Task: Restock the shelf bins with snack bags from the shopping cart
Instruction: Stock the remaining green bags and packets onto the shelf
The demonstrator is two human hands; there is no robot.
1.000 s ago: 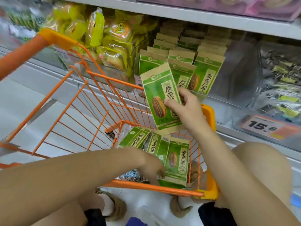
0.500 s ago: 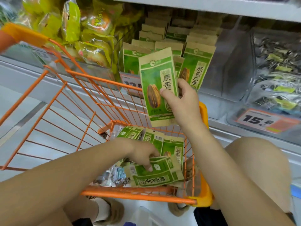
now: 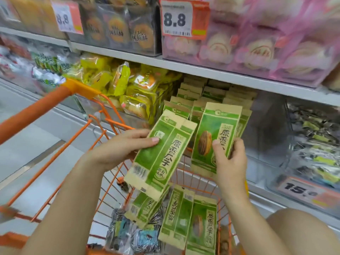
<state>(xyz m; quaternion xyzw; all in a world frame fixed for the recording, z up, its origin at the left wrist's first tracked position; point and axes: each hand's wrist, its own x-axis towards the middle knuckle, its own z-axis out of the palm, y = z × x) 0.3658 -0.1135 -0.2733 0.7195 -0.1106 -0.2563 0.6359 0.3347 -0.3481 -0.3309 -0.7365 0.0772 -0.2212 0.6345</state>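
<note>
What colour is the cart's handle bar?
Orange, on the handle bar, clearest in the head view, the only one.

Orange wire cart (image 3: 60, 153) holding green snack bags (image 3: 185, 216), grey shelf (image 3: 211, 73) stocked with packets (image 3: 207, 94)

No sleeves on me, both forearms are bare right up to the frame edge. My left hand (image 3: 117, 148) and right hand (image 3: 230, 162) have no rings, watch or gloves, nails short and unpainted.
</note>
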